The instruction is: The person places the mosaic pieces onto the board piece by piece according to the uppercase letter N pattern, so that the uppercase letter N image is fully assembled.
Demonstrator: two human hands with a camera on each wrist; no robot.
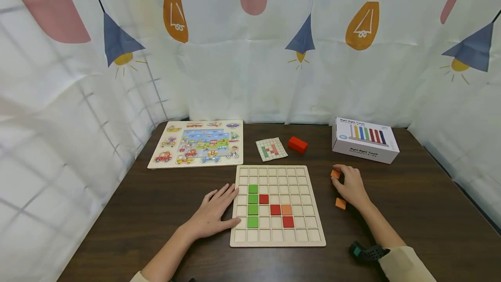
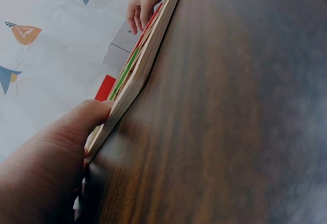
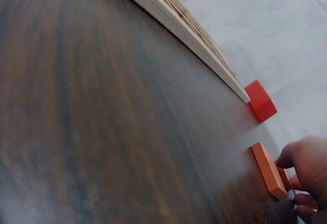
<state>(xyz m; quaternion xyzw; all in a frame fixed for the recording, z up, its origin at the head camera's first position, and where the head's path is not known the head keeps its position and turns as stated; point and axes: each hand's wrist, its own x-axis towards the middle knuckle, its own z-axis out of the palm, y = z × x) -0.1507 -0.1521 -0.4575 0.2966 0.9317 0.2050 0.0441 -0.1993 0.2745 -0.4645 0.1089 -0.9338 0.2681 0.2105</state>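
A pale wooden grid board (image 1: 266,235) lies on the table, with several green tiles (image 1: 252,199) in one column, several red tiles (image 1: 275,209) stepping down to the right, and one orange tile (image 1: 286,209). My left hand (image 1: 213,212) rests with its fingers spread at the board's left edge; the thumb touches the rim. Right of the board, my right hand (image 1: 350,185) pinches a loose orange square tile (image 1: 335,173) between thumb and fingers, at table level. Another orange tile (image 1: 340,203) lies below it, closer in the right wrist view (image 3: 268,170).
Behind the board lie a small pattern card (image 1: 272,149) and a red block (image 1: 298,145). A vehicle picture puzzle (image 1: 156,160) sits at the back left, a white box (image 1: 365,140) at the back right. A patterned curtain (image 1: 250,77) hangs behind the table.
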